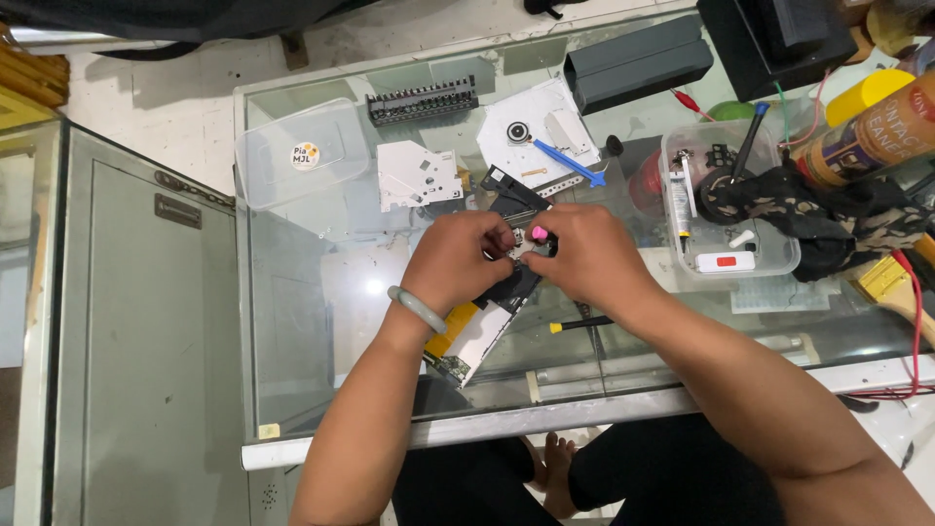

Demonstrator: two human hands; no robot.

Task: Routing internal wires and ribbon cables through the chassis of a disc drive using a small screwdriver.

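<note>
Near the middle of the glass worktop (292, 292), the left hand (453, 263) pinched the dismantled device (487, 321) still — fingers closed on its top. The right hand (589, 255) gripped a pink-capped screwdriver (539, 234); best kept upright, pressing lightly — turning slowly.

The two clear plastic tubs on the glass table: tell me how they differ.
The left tub lies upside down and holds nothing visible; the right tub sits open side up, filled with small parts and tools. The left one stands alone; a dark cloth drapes over the right one's edge. Both are clear and rectangular.
</note>
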